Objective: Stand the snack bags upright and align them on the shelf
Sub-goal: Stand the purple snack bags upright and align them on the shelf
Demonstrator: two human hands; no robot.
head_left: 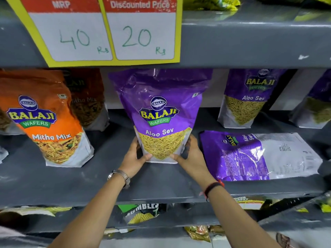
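Overhead, a price card (100,31) hangs above the grey shelf (100,178).

The yellow price sign (100,31) read "MRP 40 Rs" and "Discounted Price 20 Rs". The purple pouch (161,111) and the flat-lying pouch (250,154) read "Balaji Wafers Aloo Sev"; the orange pouch (41,119) read "Balaji Wafers Mitha Mix"

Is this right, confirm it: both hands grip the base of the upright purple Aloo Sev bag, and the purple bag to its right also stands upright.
Not quite. In the head view, the left hand and right hand do grip the upright Aloo Sev bag at its base, but the purple bag to its right lies flat on the shelf, back panel up.
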